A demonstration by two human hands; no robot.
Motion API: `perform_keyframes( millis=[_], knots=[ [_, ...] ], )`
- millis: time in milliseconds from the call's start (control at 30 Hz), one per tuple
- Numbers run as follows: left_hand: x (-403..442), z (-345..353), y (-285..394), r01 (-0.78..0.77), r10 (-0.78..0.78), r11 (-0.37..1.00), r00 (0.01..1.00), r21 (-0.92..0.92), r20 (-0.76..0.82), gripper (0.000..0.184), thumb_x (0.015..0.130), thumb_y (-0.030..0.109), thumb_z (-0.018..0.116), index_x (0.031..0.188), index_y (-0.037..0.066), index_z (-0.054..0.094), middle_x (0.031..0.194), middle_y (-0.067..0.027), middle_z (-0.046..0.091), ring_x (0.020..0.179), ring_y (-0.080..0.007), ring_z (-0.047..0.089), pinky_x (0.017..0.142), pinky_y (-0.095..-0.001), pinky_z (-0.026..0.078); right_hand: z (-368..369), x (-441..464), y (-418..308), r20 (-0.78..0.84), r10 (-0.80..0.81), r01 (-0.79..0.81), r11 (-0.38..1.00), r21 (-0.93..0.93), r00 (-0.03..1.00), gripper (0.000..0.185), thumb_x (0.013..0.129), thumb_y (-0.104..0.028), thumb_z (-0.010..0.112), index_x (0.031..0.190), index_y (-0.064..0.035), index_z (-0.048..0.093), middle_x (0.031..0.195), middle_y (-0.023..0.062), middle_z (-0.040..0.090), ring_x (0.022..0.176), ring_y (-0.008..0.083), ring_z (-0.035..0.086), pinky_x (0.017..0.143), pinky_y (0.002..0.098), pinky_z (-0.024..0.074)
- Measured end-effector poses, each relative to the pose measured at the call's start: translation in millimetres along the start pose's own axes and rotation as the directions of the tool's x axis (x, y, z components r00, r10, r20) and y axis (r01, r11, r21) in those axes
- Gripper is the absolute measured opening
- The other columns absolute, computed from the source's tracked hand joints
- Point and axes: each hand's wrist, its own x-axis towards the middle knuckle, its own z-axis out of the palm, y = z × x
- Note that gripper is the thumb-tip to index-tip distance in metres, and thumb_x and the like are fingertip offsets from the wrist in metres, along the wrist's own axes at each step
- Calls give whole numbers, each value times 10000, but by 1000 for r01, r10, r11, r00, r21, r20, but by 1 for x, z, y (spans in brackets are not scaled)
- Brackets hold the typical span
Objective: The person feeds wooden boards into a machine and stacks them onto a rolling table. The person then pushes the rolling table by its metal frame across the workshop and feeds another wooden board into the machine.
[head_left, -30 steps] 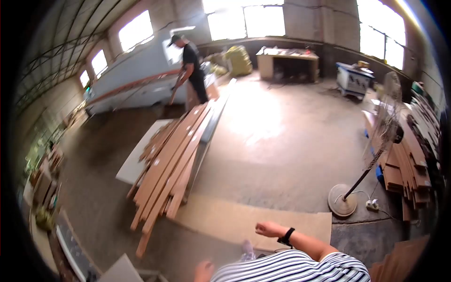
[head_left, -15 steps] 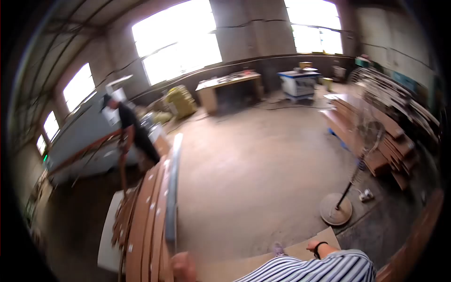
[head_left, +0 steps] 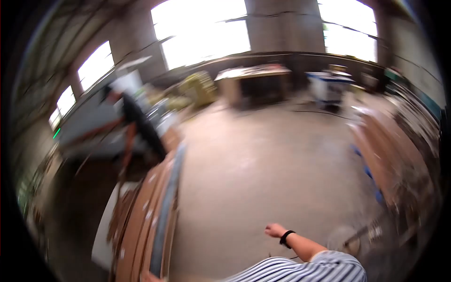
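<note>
My right hand (head_left: 275,230) hangs over the bare floor (head_left: 225,197), a black band on its wrist. Its fingers look curled, but blur hides whether anything is in them. At the bottom edge, my left hand (head_left: 151,277) shows only in part, beside the near end of the stacked brown boards (head_left: 136,225); its fingers cannot be made out. A long grey strip (head_left: 167,211) lies along the right side of that stack.
Beyond the stack a person in dark clothes (head_left: 138,124) bends beside a large grey machine (head_left: 94,134). A desk (head_left: 230,89) and a blue-white cart (head_left: 329,89) stand near the back wall. More boards (head_left: 390,150) lie at right, near a blurred fan base (head_left: 345,239).
The view has turned and moved forward along the board stack. My left hand has dropped to the bottom edge. The right hand now shows over bare floor, with more forearm visible than half a second ago.
</note>
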Motion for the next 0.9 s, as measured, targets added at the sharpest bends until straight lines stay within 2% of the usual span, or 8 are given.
perform_keyframes(
  millis=[67, 367, 600, 633, 667, 800, 833, 900],
  knots=[
    [-3, -34, 15, 149, -148, 989, 976, 6, 161, 596, 679, 334, 878, 1094, 44, 563, 1078, -166, 646, 1086, -337, 584, 950, -449, 461, -27, 46, -58, -46, -143, 146, 988, 55, 989, 338, 920, -338, 595, 1074, -52, 689, 1031, 193, 710, 967, 370, 670, 850, 440, 531],
    [16, -15, 35, 181, -178, 983, 979, 27, -103, 287, 633, 64, 651, 841, 78, 453, 839, -137, 553, 865, -359, 564, 789, -465, 482, -116, 237, -296, -336, -605, 687, 687, 237, 722, 226, 933, -198, 673, 1093, -45, 623, 1003, 136, 655, 862, 281, 638, 745, 387, 522],
    [22, -23, 43, 298, -300, 953, 953, -63, -32, 363, 537, 51, 657, 837, 83, 455, 832, -141, 509, 853, -379, 518, 764, -471, 436, -157, 370, -404, -470, -748, 824, 562, -72, 469, 344, 887, -123, 685, 1197, -42, 561, 1189, 168, 598, 1130, 368, 566, 958, 415, 467],
    [18, -22, 37, 202, -194, 976, 976, 86, -97, 328, 666, 161, 768, 926, 90, 580, 918, -104, 624, 912, -340, 598, 815, -460, 517, -159, 392, -417, -466, -773, 843, 529, -99, 431, 364, 882, -114, 686, 1213, -43, 553, 1211, 170, 595, 1164, 369, 551, 979, 409, 460],
    [18, -21, 41, 267, -266, 964, 962, 13, -67, 337, 643, 109, 747, 931, 86, 575, 911, -131, 613, 911, -374, 581, 810, -479, 505, -162, 411, -426, -460, -795, 857, 499, -128, 395, 384, 877, -104, 687, 1229, -44, 545, 1233, 171, 591, 1199, 371, 535, 1000, 403, 452],
    [25, -34, 59, 387, -384, 922, 919, 14, -84, 307, 674, 104, 724, 947, 94, 584, 910, -139, 610, 928, -390, 570, 832, -512, 483, -138, 490, -428, -332, -872, 821, 464, -332, 359, 263, 919, -249, 614, 1089, -49, 627, 1245, 119, 606, 1280, 321, 481, 1116, 527, 317],
    [29, -39, 64, 421, -418, 907, 905, 28, -77, 306, 679, 108, 724, 950, 95, 585, 913, -141, 609, 930, -395, 570, 844, -516, 478, -136, 503, -427, -291, -893, 845, 430, -318, 344, 214, 923, -257, 578, 975, -62, 647, 1140, 99, 630, 1234, 314, 500, 1151, 556, 256],
    [34, -39, 71, 456, -451, 890, 885, 17, -117, 297, 693, 110, 714, 961, 96, 588, 920, -147, 603, 937, -410, 566, 894, -527, 455, -142, 509, -439, -202, -934, 865, 351, -359, 295, 191, 913, -204, 553, 774, -78, 588, 864, 83, 587, 973, 302, 541, 1048, 500, 343]
  ],
)
